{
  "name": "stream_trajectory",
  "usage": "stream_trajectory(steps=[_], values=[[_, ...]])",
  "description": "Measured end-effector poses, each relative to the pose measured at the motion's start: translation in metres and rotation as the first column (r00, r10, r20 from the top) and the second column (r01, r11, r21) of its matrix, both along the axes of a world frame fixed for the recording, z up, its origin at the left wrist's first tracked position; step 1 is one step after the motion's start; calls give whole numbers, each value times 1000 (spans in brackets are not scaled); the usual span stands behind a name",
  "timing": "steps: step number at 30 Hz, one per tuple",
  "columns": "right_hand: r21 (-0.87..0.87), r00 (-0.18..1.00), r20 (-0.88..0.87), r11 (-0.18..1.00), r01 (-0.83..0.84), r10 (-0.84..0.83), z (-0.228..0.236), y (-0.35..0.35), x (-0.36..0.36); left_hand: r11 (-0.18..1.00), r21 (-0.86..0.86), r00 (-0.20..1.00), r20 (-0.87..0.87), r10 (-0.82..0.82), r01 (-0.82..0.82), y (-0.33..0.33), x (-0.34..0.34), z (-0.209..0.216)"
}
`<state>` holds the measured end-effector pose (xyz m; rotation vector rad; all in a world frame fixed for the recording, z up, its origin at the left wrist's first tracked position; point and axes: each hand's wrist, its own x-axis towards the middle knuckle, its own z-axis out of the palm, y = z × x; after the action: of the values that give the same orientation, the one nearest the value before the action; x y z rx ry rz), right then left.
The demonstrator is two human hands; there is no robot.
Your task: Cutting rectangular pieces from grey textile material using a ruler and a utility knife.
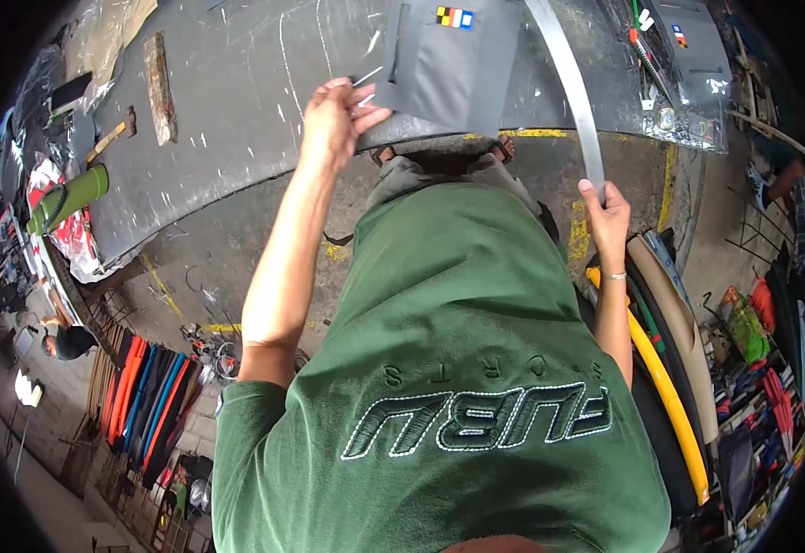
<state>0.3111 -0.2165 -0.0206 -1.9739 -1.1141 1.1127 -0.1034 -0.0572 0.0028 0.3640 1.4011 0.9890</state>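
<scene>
At the near edge of the dark worktable, my left hand [336, 124] is beside a flat grey fabric panel [453, 69]. Its fingers are pinched around a thin pale stick-like thing [368, 76], whose exact kind I cannot make out. The panel bears a small multicoloured patch [455, 17] and has a dark slit along its left side. On the right, my right hand [608, 217] grips the near end of a long metal ruler [568, 83]. The ruler slants away across the table edge, to the right of the panel; its far end is cut off by the top of the picture.
On the left of the worktable [227, 92] lie a hammer [112, 136], a wooden block [160, 89] and a green roll [72, 198]. Plastic-wrapped grey panels [698, 69] are at the right. Fabric rolls [656, 369] stand close by my right arm. Another person [69, 342] is at far left.
</scene>
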Motion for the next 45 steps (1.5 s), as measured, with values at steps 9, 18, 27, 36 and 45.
stream_trajectory(steps=[9, 18, 27, 36, 45], values=[[-224, 951, -292, 959, -175, 105, -7, 18, -93, 786, -260, 352, -785, -510, 560, -21, 30, 25], [144, 988, 156, 989, -16, -7, 0, 37, -55, 387, 6, 25, -999, -44, 922, -4, 8, 1], [262, 813, 574, 962, -73, -94, 22, 174, 32, 476, 187, 258, -962, -87, 859, 19, -12, 0], [-13, 801, 581, 986, -165, 142, 3, 246, 53, 610, 255, 367, -928, -64, 751, 14, -29, 8], [129, 926, 377, 991, -38, -13, 4, 266, 60, 386, 251, 291, -955, -48, 888, 25, 37, 34]])
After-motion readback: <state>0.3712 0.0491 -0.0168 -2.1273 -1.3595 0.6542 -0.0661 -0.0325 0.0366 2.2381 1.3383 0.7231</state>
